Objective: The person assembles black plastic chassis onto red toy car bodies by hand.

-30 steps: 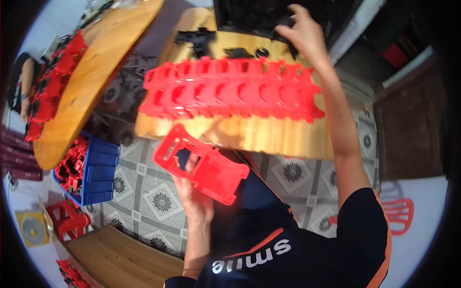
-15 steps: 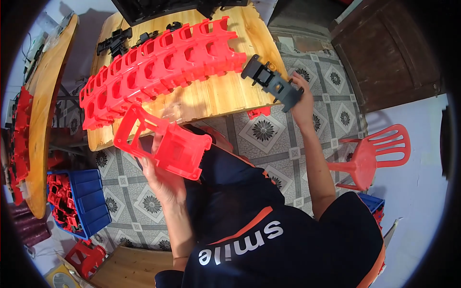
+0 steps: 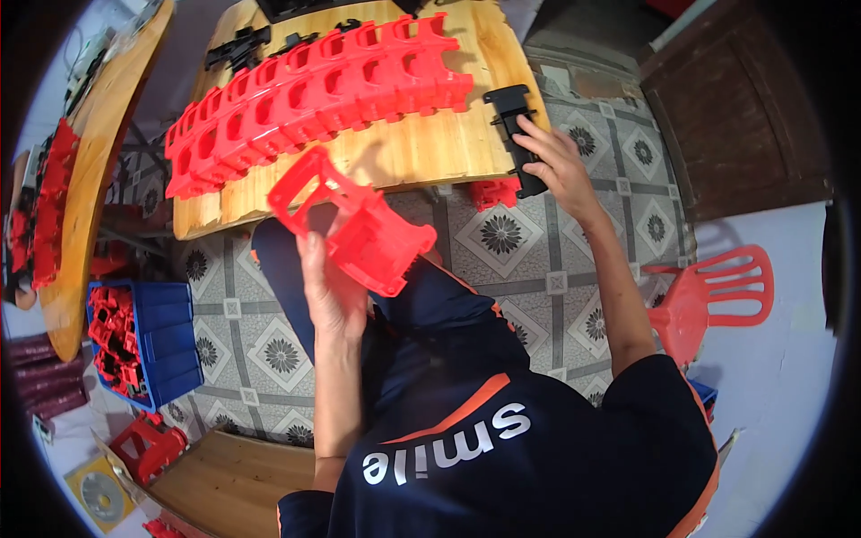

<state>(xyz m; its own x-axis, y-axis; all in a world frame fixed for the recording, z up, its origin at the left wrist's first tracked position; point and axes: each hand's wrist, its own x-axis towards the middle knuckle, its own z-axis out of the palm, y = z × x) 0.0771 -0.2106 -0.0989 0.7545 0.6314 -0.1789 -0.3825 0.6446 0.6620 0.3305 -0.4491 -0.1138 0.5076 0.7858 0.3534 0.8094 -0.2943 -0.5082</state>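
Note:
My left hand (image 3: 334, 291) grips a red plastic frame (image 3: 381, 242) by its near side, with the thumb on the wall. The frame has an open, windowed end and a box-like end, and is tilted above my lap. At the table's right edge, my right hand (image 3: 563, 170) has its fingers and thumb around a long black plastic part (image 3: 516, 130). Whether that part touches the table cannot be made out. On the wooden table (image 3: 448, 157), several similar red frames (image 3: 309, 99) stand side by side in a curved row.
More black parts (image 3: 238, 49) lie behind the row. A blue crate (image 3: 170, 336) of red pieces stands on the floor at left, near a second wooden table (image 3: 108, 170). A wooden bench (image 3: 238, 489) is at lower left, a red plastic chair (image 3: 695, 305) at right.
My right hand has turned the black part from slanting to nearly lengthwise, slightly lower. My left hand has carried the red frame to the right. The whole view has shifted a little.

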